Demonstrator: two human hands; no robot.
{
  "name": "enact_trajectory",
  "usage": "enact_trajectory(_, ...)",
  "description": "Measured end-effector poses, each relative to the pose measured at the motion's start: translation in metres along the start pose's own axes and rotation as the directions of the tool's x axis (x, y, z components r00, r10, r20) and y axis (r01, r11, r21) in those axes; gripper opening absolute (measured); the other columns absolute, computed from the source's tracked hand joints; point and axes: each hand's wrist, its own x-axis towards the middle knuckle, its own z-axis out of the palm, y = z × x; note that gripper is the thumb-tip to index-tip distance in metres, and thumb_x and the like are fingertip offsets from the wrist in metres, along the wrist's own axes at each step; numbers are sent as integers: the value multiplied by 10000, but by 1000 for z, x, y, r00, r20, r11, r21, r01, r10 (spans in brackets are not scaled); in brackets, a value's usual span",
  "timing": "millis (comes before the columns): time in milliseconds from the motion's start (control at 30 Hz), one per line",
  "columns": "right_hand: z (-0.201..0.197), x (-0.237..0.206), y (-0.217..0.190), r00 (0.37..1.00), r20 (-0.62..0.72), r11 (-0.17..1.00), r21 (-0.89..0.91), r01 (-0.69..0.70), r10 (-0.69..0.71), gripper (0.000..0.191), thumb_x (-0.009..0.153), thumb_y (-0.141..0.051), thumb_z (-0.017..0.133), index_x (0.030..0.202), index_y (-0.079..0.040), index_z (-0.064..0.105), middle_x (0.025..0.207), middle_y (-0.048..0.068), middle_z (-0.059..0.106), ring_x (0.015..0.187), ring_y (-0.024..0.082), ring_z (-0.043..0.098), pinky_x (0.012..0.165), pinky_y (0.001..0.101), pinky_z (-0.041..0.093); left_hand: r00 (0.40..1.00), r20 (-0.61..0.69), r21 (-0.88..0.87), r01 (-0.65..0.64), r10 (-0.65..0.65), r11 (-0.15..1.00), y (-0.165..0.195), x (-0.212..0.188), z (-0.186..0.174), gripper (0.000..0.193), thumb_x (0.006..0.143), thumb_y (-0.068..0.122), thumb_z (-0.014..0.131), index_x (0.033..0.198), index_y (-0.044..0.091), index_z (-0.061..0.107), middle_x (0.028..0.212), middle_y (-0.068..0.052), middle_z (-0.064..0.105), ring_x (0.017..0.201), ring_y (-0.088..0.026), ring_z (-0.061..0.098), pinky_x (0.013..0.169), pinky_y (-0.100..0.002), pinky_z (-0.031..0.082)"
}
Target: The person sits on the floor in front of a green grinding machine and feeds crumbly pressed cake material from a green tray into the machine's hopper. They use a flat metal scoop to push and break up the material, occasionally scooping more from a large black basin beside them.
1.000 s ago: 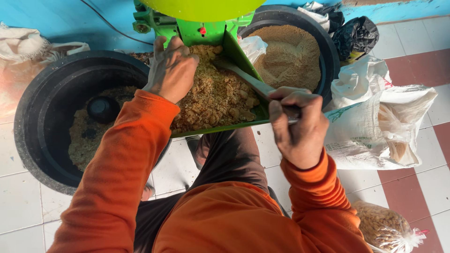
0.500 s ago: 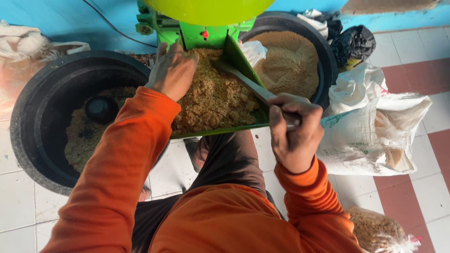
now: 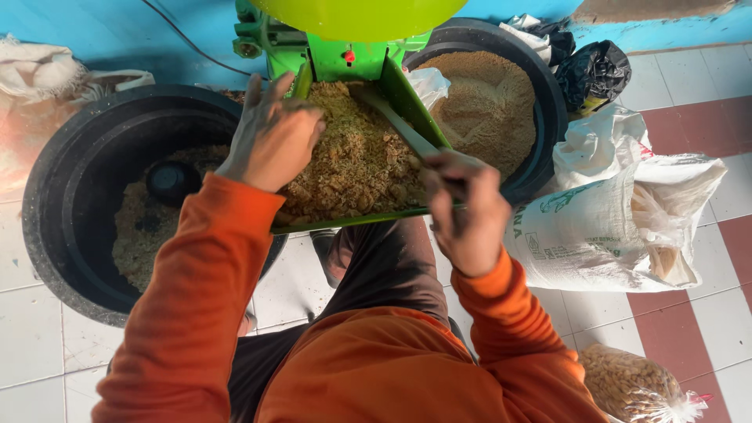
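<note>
A green machine [image 3: 329, 55] has a green feed tray [image 3: 407, 102] heaped with a coarse brown crumbly mix [image 3: 352, 157]. My left hand [image 3: 270, 141] lies flat on the left of the heap, fingers spread and pointing toward the machine. My right hand [image 3: 466, 207] grips the handle of a long metal stick [image 3: 399, 125], whose far end lies in the mix near the machine's inlet. Both arms wear orange sleeves.
A large black tub [image 3: 70, 204] at left holds some mix and a small dark cup [image 3: 168, 180]. Another black tub [image 3: 540, 86] behind the tray is full of fine brown meal. White sacks [image 3: 619, 227] lie at right, with a clear bag of grain [image 3: 627, 384] at lower right.
My left hand has slid forward along the heap toward the machine. My right hand has lifted toward the tray's edge, driving the stick deeper along the tray's right side.
</note>
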Motion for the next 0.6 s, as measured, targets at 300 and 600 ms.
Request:
enact_trajectory(300,-7,10,-17,992,65,995,-13,-104,105,191,1077,-10,638,1140,3,458,1219,185,731,897,195,770,773,277,612,975,159,-158,177,-152,972,21,-49,-17,380,1052,354,593,1143,15,737,1312,-140,677,1417,-468,429,1106,-761,261)
enact_trajectory(600,-4,25,-43,990,134,998,-46,-37,43,213,1065,16,649,1124,11,444,1156,174,743,877,169,755,766,272,594,979,105,-131,188,-175,974,24,-63,-17,450,1032,442,590,1192,48,737,1325,-105,665,1426,-483,411,1078,-768,270)
